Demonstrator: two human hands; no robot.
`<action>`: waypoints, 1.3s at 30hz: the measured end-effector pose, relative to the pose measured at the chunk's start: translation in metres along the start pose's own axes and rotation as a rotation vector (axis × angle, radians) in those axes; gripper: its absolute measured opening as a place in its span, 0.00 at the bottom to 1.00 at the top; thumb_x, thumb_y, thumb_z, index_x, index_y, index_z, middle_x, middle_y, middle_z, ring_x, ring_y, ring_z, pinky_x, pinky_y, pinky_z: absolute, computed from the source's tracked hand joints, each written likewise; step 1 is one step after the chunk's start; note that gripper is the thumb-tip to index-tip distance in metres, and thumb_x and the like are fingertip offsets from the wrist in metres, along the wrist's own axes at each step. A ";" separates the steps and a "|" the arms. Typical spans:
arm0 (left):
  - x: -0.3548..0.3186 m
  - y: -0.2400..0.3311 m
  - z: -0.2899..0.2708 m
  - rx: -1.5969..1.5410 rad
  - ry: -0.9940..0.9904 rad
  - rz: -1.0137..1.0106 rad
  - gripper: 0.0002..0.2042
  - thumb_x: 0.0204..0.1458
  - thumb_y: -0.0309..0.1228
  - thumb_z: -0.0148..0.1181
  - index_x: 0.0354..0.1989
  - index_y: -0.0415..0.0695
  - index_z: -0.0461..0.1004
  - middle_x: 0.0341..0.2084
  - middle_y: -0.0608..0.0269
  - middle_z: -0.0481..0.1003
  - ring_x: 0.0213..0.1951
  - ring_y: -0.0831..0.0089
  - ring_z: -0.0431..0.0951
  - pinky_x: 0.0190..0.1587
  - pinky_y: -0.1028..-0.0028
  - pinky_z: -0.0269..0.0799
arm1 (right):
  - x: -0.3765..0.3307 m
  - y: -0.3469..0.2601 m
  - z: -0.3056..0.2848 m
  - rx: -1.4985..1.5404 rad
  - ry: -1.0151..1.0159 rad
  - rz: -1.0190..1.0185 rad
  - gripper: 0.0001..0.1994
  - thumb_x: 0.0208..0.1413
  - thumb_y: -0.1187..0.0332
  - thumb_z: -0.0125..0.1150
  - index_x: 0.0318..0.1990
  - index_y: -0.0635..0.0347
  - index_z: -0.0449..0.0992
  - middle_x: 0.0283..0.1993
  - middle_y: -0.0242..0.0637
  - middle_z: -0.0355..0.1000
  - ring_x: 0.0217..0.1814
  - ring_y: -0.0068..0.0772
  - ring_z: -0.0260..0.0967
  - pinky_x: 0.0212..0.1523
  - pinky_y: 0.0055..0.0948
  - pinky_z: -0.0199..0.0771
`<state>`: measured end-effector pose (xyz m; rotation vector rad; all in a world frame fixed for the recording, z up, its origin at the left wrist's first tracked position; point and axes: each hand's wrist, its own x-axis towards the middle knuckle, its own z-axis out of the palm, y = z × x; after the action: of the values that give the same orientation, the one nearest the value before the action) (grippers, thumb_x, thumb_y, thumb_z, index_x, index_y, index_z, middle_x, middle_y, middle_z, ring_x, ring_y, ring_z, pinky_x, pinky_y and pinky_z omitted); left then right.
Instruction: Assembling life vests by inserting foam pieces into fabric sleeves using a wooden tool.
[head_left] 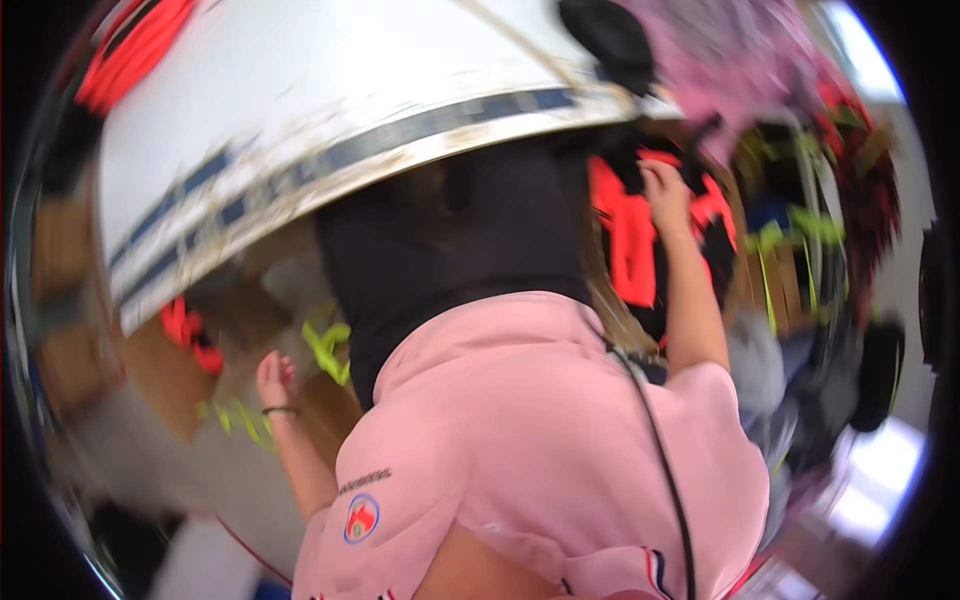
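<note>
My right hand (667,190) reaches out over bright red-orange and black fabric pieces (632,245) in a box to the right of my legs. Its fingers are bent and blurred, and whether they grip any fabric cannot be made out. Low on the left, my left hand (277,381), with a dark band at the wrist, hangs beside the table. Its fingers are loosely curled and a little apart, and nothing shows in them. A yellow-green strip (328,350) lies near it.
A white table (330,90) with a worn edge spans the front. On it are a red-orange bundle (140,55) at far left and a black item (608,42) at right. Pink plastic wrapping (725,60) stands beyond. Cardboard boxes (65,250) are at left. A black cord (655,430) crosses my pink top.
</note>
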<state>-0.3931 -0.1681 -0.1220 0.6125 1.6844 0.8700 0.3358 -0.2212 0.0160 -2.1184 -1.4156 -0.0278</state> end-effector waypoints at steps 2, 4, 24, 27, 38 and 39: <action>0.012 0.099 0.062 0.158 -0.326 0.213 0.12 0.56 0.33 0.51 0.46 0.42 0.70 0.25 0.67 0.73 0.26 0.81 0.71 0.30 0.83 0.68 | -0.039 0.027 -0.022 0.024 0.055 0.207 0.06 0.51 0.70 0.55 0.35 0.60 0.75 0.37 0.43 0.73 0.41 0.43 0.71 0.42 0.34 0.70; -0.013 0.181 0.132 0.168 -0.603 0.418 0.13 0.56 0.29 0.49 0.48 0.39 0.68 0.24 0.67 0.70 0.27 0.81 0.69 0.35 0.81 0.67 | -0.080 0.033 -0.053 -0.024 0.129 0.345 0.06 0.52 0.71 0.54 0.35 0.59 0.75 0.36 0.44 0.72 0.40 0.44 0.71 0.41 0.34 0.70; -0.426 0.292 0.327 -0.294 -3.199 0.421 0.12 0.42 0.24 0.63 0.38 0.51 0.74 0.31 0.51 0.68 0.22 0.66 0.68 0.21 0.74 0.62 | -0.563 -0.049 -0.236 -0.020 1.394 1.398 0.07 0.55 0.69 0.52 0.36 0.60 0.75 0.24 0.32 0.69 0.16 0.22 0.63 0.15 0.22 0.65; -0.436 0.280 0.322 -0.407 -3.187 0.331 0.13 0.43 0.24 0.63 0.38 0.52 0.74 0.30 0.54 0.68 0.21 0.69 0.67 0.19 0.76 0.61 | -0.560 -0.023 -0.183 0.110 1.174 1.487 0.06 0.53 0.70 0.52 0.35 0.60 0.74 0.23 0.33 0.69 0.15 0.24 0.65 0.14 0.24 0.66; -0.407 0.295 0.296 -0.309 -2.612 0.658 0.08 0.49 0.30 0.60 0.38 0.54 0.74 0.25 0.60 0.66 0.16 0.77 0.63 0.16 0.80 0.58 | -0.353 0.046 -0.043 0.162 -0.020 0.834 0.07 0.51 0.71 0.56 0.37 0.61 0.74 0.24 0.33 0.70 0.22 0.24 0.67 0.23 0.25 0.69; -0.405 0.295 0.297 -0.298 -2.563 0.689 0.08 0.49 0.30 0.60 0.38 0.54 0.74 0.25 0.60 0.66 0.16 0.77 0.63 0.16 0.80 0.58 | -0.336 0.043 -0.041 0.177 -0.054 0.796 0.07 0.51 0.71 0.56 0.37 0.61 0.74 0.24 0.33 0.70 0.22 0.24 0.67 0.23 0.25 0.69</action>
<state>-0.0060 -0.2299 0.3082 1.1501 -0.9840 0.1283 0.2380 -0.5337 -0.0795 -2.3847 -0.4932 0.4455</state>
